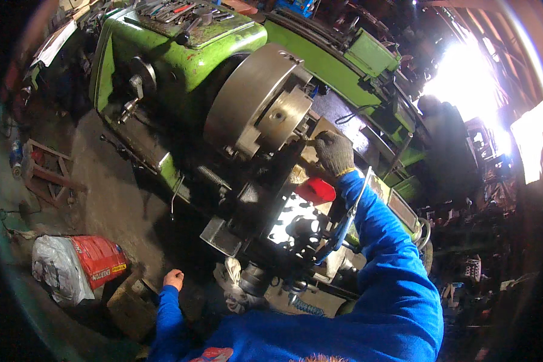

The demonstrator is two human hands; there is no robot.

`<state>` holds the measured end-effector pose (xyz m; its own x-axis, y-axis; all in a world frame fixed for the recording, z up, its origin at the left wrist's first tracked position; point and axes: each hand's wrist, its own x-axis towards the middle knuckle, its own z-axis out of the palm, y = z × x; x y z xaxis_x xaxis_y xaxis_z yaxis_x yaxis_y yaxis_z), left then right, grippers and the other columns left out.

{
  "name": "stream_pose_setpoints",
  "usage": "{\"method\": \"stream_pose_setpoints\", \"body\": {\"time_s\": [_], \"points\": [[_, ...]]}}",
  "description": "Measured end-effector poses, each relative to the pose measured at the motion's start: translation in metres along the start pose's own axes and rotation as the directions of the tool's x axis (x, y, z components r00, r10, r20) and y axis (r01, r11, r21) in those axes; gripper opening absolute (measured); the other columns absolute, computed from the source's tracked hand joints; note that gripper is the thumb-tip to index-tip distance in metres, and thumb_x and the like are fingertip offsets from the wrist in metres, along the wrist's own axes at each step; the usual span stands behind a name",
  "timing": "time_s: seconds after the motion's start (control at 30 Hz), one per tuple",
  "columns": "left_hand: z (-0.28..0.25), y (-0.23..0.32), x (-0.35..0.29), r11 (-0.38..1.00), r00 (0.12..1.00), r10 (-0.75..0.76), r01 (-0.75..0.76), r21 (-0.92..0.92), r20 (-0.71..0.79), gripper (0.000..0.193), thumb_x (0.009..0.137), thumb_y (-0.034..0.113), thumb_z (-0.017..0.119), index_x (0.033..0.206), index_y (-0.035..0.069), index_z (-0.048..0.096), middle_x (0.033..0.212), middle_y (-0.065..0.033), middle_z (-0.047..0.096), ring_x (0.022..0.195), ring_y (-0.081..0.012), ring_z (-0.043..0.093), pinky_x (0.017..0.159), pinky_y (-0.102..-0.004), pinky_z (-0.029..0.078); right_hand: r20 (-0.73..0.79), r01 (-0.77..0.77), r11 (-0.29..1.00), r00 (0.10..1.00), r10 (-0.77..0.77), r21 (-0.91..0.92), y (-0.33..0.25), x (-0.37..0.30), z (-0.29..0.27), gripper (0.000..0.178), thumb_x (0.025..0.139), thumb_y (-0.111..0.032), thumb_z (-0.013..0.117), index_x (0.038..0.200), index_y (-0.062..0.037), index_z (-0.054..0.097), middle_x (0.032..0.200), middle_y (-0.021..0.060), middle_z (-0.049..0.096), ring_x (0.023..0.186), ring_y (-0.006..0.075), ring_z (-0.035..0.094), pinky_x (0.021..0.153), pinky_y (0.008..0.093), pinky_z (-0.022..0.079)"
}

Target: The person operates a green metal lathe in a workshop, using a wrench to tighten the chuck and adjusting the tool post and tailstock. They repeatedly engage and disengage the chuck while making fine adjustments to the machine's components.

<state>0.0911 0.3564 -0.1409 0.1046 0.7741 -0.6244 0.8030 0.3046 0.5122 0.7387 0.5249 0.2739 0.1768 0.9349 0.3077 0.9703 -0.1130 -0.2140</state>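
A large steel lathe chuck (247,90) sits on the green lathe, with a round metal workpiece (285,114) clamped in its jaws. My right hand (335,152), in a dark knitted glove, is beside the end of the workpiece. Its fingers are closed around something small that I cannot make out. Below the glove, a red object (315,190) lies by the tool post (295,224), which is partly in glare. My left hand (174,279) is bare and hangs low, away from the machine. Its fingers are curled, and nothing shows in them.
Several hand tools (178,11) lie on the green headstock (181,42). A crank handle (128,110) sticks out at its side. A rag (233,283) hangs near the carriage. On the floor at left are a red-and-white bag (81,265) and a metal frame (49,174).
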Motion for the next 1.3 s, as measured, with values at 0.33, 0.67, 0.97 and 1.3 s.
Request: {"method": "stream_pose_setpoints", "body": {"time_s": [0.33,0.67,0.97,1.3], "points": [[0.014,0.03,0.055,0.992,0.989,-0.016,-0.003,-0.129,-0.147,0.05,0.098,0.034,0.074,0.134,0.0,0.066,0.135,-0.0236,0.068,0.127,-0.0408,0.064,0.109,-0.048,0.05,0.027,-0.042,0.995,0.999,0.04,0.086,-0.023,0.0,-0.02,0.025,0.091,-0.029,0.074,0.106,-0.0096,0.078,0.087,0.015,0.074,0.081,0.0358,0.074,0.073,0.047,0.059],[-0.021,0.124,0.209,0.997,0.898,-0.072,0.06,-0.042,-0.434,0.062,0.098,0.041,0.071,0.147,0.006,0.054,0.142,-0.0259,0.058,0.132,-0.0454,0.056,0.11,-0.0544,0.048,0.177,0.194,0.962,0.971,-0.161,-0.191,-0.034,0.001,-0.035,0.032,0.086,-0.044,0.075,0.09,-0.0127,0.074,0.08,0.0141,0.071,0.075,0.0421,0.07,0.063,0.0539,0.054],[0.003,0.071,0.319,0.987,0.981,-0.148,0.155,0.051,-0.126,0.081,0.1,0.061,0.062,0.154,0.002,0.051,0.15,-0.0253,0.059,0.141,-0.0395,0.055,0.116,-0.0481,0.046,0.448,0.522,0.779,0.822,-0.352,-0.346,-0.059,-0.009,-0.006,0.018,0.088,-0.023,0.066,0.094,-0.008,0.073,0.076,0.014,0.07,0.068,0.0377,0.071,0.059,0.0518,0.054],[-0.014,0.071,0.311,0.688,0.988,-0.148,0.077,-0.721,-0.035,0.051,0.093,0.055,0.078,0.092,0.005,0.067,0.087,-0.0065,0.068,0.078,-0.0189,0.065,0.08,-0.0394,0.05,0.441,0.445,0.785,0.863,-0.248,-0.43,-0.058,-0.008,0.028,0.024,0.09,-0.018,0.063,0.107,-0.0015,0.067,0.077,0.0154,0.071,0.07,0.0367,0.072,0.059,0.0525,0.055]]}}
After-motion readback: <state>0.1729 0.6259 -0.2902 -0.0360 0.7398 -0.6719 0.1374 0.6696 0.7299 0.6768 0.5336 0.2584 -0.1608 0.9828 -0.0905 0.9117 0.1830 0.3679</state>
